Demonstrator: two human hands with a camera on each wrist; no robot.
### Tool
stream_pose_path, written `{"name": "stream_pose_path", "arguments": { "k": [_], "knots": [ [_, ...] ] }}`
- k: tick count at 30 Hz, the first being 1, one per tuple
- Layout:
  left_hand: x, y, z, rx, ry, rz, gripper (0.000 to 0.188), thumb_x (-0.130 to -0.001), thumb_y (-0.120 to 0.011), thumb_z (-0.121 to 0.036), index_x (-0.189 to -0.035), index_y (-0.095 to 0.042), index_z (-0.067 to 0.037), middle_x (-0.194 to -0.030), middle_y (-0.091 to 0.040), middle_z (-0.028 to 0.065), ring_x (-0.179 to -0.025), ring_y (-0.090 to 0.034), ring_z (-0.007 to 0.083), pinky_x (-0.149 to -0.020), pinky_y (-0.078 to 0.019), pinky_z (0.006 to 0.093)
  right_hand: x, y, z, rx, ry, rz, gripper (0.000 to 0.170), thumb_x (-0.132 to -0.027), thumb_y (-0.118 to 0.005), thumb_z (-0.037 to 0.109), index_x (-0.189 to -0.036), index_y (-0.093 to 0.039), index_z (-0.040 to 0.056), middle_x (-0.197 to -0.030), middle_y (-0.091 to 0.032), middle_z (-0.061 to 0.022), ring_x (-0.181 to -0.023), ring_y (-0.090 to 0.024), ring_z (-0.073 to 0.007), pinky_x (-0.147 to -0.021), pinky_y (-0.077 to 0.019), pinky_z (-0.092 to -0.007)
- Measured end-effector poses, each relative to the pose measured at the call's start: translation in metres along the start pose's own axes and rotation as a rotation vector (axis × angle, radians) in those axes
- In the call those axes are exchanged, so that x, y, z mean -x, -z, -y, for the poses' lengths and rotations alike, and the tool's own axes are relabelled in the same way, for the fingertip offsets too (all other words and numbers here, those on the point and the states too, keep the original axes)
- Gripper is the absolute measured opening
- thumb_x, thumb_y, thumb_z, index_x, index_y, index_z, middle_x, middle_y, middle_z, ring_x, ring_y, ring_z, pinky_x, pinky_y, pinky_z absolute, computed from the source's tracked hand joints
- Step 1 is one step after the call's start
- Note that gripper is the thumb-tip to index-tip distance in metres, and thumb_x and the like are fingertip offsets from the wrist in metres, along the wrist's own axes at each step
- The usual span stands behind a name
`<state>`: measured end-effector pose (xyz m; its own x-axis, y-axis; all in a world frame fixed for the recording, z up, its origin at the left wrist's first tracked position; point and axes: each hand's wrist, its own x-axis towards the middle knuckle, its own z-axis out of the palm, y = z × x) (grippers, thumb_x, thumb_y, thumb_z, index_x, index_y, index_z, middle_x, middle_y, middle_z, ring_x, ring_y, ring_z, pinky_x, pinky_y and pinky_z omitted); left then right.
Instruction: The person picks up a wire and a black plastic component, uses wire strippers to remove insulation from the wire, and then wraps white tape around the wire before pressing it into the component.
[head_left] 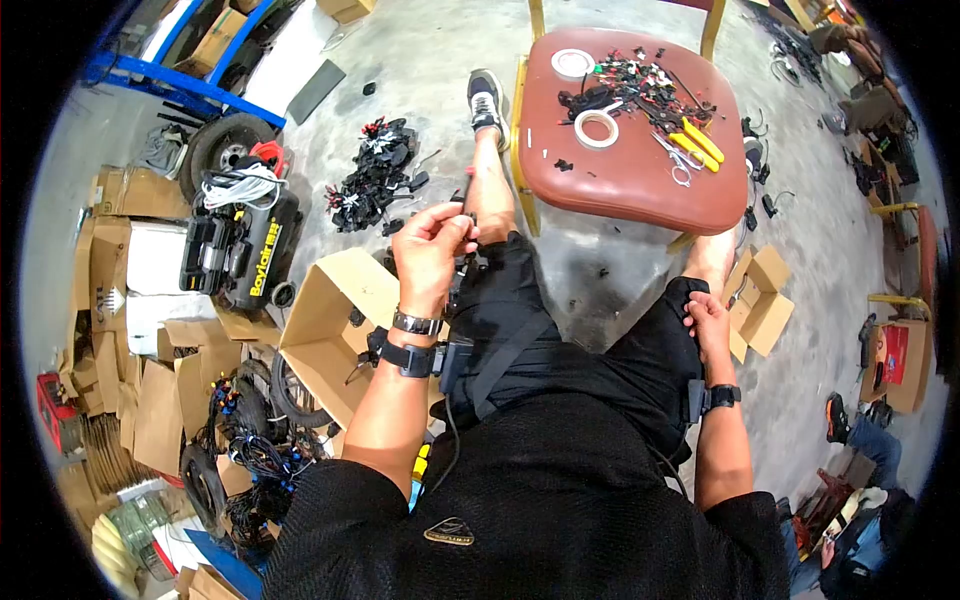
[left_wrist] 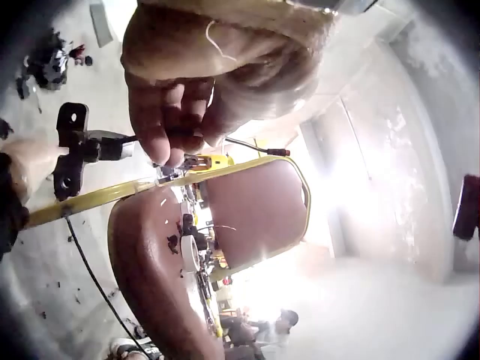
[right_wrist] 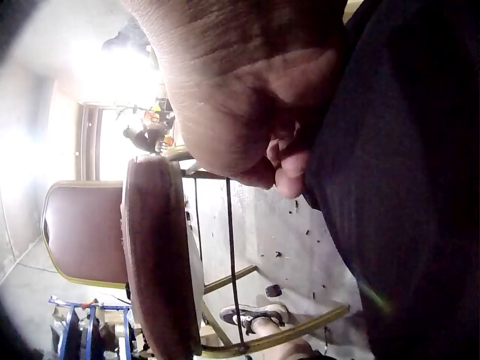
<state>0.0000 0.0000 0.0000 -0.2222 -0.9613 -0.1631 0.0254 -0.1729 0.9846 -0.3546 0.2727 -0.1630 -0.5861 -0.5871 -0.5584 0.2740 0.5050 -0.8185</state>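
Note:
My left hand point(head_left: 430, 255) is raised over the left knee, pinching a small black part between thumb and fingers. In the left wrist view this is a black bracket point(left_wrist: 73, 154) with a hole at each end of its flat plate. A short thin cable point(left_wrist: 247, 144) with a red-ringed tip comes out on the other side of the fingers, which hide the middle of the part. My right hand point(head_left: 708, 325) rests against the right trouser leg point(right_wrist: 390, 187), fingers loosely curled, nothing visible in them.
Ahead stands a chair with a brown seat point(head_left: 630, 185), bearing tape rolls point(head_left: 597, 129), scissors point(head_left: 681, 166), yellow-handled pliers point(head_left: 703, 143) and a heap of small parts point(head_left: 640, 85). Another heap point(head_left: 375, 175) lies on the floor. Open cardboard boxes stand left point(head_left: 325, 340) and right point(head_left: 765, 300).

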Motion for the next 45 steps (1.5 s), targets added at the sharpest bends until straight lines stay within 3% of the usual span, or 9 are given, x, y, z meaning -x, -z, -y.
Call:
{"name": "stream_pose_path", "arguments": {
  "k": [5, 9, 11, 16, 19, 20, 29, 36, 45],
  "knots": [
    [0.014, -0.016, -0.033, -0.546, -0.485, 0.256, 0.018, -0.086, -0.063, 0.003, -0.103, -0.068, 0.001, -0.088, -0.07, 0.0063, -0.078, -0.067, 0.0158, -0.07, -0.0537, 0.0285, 0.0, -0.002, -0.002, -0.007, 0.01, -0.008, 0.022, -0.091, -0.059, 0.009, -0.111, -0.062, 0.0006, -0.084, -0.066, -0.0024, -0.058, -0.057, -0.0073, -0.046, -0.0412, -0.0204],
    [0.014, -0.024, -0.041, -0.934, -0.83, 0.522, 0.024, -0.079, -0.066, -0.001, -0.102, -0.067, -0.006, -0.089, -0.068, 0.0122, -0.079, -0.067, 0.0293, -0.068, -0.0535, 0.0342, 0.003, -0.004, 0.003, 0.01, 0.001, -0.005, 0.022, -0.091, -0.059, 0.01, -0.111, -0.061, 0.0012, -0.083, -0.065, -0.0016, -0.058, -0.057, -0.0073, -0.046, -0.0405, -0.0199],
    [0.023, -0.033, -0.047, -1.02, -0.85, 0.652, 0.029, -0.076, -0.064, -0.002, -0.104, -0.065, -0.009, -0.084, -0.064, 0.0111, -0.077, -0.064, 0.0312, -0.065, -0.0527, 0.0377, 0.003, -0.005, 0.003, 0.013, 0.013, -0.007, 0.021, -0.091, -0.059, 0.01, -0.11, -0.062, 0.0008, -0.083, -0.066, -0.0029, -0.057, -0.058, -0.007, -0.044, -0.0405, -0.019],
    [0.035, -0.052, -0.046, -0.886, -1.108, 0.812, 0.034, -0.066, -0.063, -0.009, -0.1, -0.063, -0.005, -0.074, -0.052, 0.0013, -0.065, -0.055, 0.0215, -0.055, -0.0487, 0.0341, 0.003, -0.002, 0.0, 0.022, 0.006, 0.003, 0.022, -0.091, -0.059, 0.011, -0.111, -0.062, 0.0007, -0.082, -0.065, -0.0015, -0.058, -0.057, -0.0066, -0.045, -0.0401, -0.019],
    [0.037, -0.057, -0.044, -0.893, -1.164, 0.868, 0.031, -0.066, -0.062, -0.01, -0.097, -0.063, -0.006, -0.072, -0.051, 0.0013, -0.065, -0.056, 0.0195, -0.054, -0.048, 0.032, 0.003, -0.003, 0.001, 0.032, 0.003, -0.002, 0.024, -0.091, -0.059, 0.012, -0.111, -0.062, 0.0001, -0.082, -0.065, -0.0013, -0.058, -0.056, -0.0066, -0.046, -0.0399, -0.0191],
    [0.039, -0.061, -0.042, -0.962, -1.218, 0.856, 0.022, -0.066, -0.061, -0.011, -0.088, -0.06, -0.008, -0.07, -0.049, 0.0006, -0.064, -0.055, 0.0175, -0.053, -0.0477, 0.0298, 0.003, -0.004, 0.001, 0.035, 0.003, -0.005, 0.024, -0.091, -0.059, 0.012, -0.111, -0.062, 0.0002, -0.082, -0.065, -0.0012, -0.058, -0.056, -0.0066, -0.046, -0.0398, -0.0191],
    [0.039, -0.055, -0.03, -0.98, -1.208, 0.941, 0.012, -0.067, -0.061, -0.012, -0.075, -0.053, -0.011, -0.069, -0.048, 0.0006, -0.063, -0.054, 0.0173, -0.053, -0.0477, 0.0293, 0.003, -0.006, 0.004, 0.04, -0.005, -0.014, 0.019, -0.091, -0.058, 0.008, -0.109, -0.063, 0.0023, -0.082, -0.065, -0.0012, -0.057, -0.056, -0.0061, -0.046, -0.0406, -0.0184],
    [0.03, -0.026, -0.038, -1.02, -0.927, 0.848, 0.034, -0.068, -0.063, -0.005, -0.101, -0.065, -0.009, -0.083, -0.061, 0.0042, -0.078, -0.062, 0.0258, -0.062, -0.0514, 0.0375, 0.003, -0.007, 0.006, 0.057, -0.009, -0.022, 0.02, -0.091, -0.06, 0.01, -0.109, -0.062, 0.0019, -0.082, -0.066, -0.0017, -0.056, -0.057, -0.0062, -0.045, -0.0407, -0.0188],
    [0.035, 0.009, -0.028, -1.044, -0.743, 0.737, 0.031, -0.069, -0.066, 0.001, -0.098, -0.065, -0.008, -0.081, -0.062, 0.0062, -0.075, -0.063, 0.0279, -0.063, -0.0516, 0.0384, -0.005, -0.007, 0.001, 0.069, -0.008, -0.02, 0.02, -0.09, -0.06, 0.009, -0.109, -0.063, 0.0016, -0.082, -0.066, -0.0019, -0.056, -0.057, -0.0067, -0.045, -0.0406, -0.0192]
  ]
}}
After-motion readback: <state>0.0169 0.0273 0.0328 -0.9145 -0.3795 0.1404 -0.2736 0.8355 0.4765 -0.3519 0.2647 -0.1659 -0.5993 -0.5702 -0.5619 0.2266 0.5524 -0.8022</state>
